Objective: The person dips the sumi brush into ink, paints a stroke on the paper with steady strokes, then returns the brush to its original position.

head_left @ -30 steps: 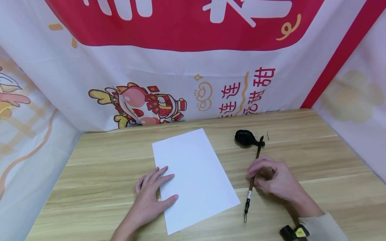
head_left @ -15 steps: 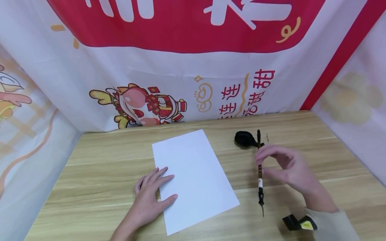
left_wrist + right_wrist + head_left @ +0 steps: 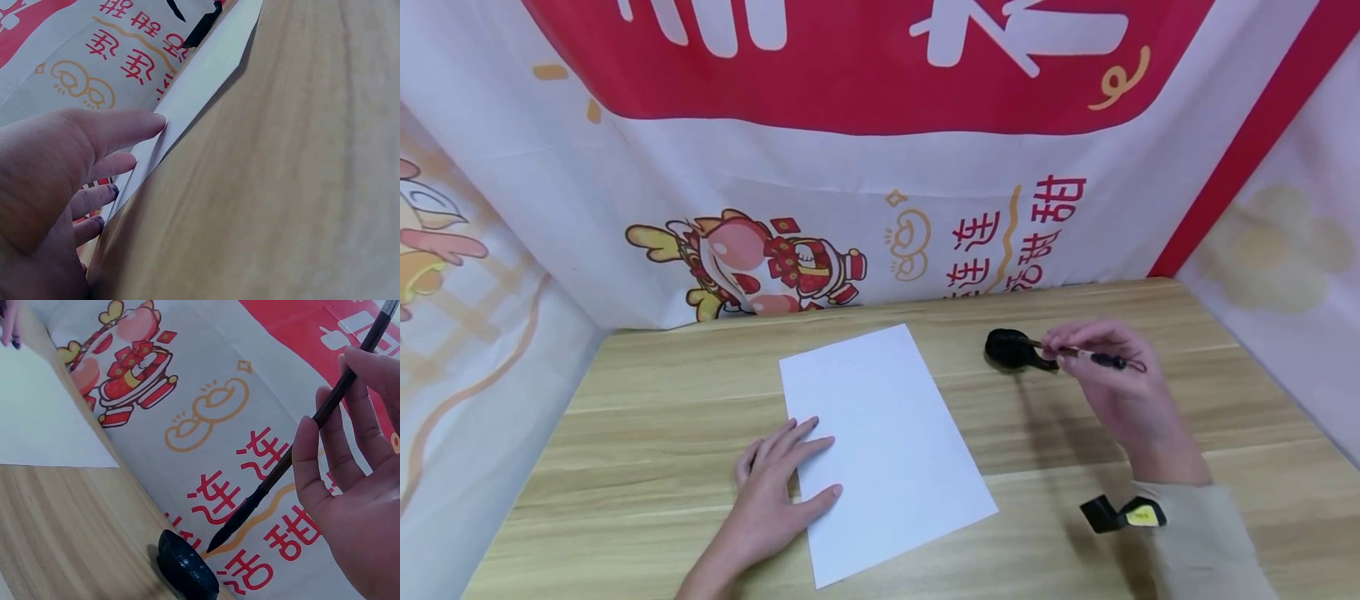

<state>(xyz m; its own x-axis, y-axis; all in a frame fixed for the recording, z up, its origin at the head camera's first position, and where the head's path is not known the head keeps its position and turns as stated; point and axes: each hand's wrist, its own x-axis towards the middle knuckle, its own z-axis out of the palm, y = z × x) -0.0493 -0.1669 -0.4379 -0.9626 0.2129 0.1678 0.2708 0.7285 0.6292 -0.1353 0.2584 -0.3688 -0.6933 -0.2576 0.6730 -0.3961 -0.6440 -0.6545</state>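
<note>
A white sheet of paper [image 3: 887, 450] lies askew on the wooden table. My left hand [image 3: 778, 496] rests on its left edge with spread fingers; the left wrist view shows the thumb [image 3: 134, 128] on the paper as well. My right hand [image 3: 1116, 392] pinches a dark calligraphy brush [image 3: 275, 474] between thumb and fingers, a looped cord at its rear end. Below the brush sits a small black spoon-shaped ink dish [image 3: 1009, 350]. In the right wrist view the dark bristle tip [image 3: 217, 540] hangs just above the dish [image 3: 187, 565], apparently apart from it.
A printed cloth [image 3: 850, 183] hangs behind the table [image 3: 662, 417] and along both sides. Around the right sleeve [image 3: 1195, 517] a black device with a yellow label [image 3: 1138, 512] is strapped near the wrist.
The right hand has lifted the brush off the table, carried it up and away, and turned it so its tip points left over the dish. The left hand and paper have stayed put.
</note>
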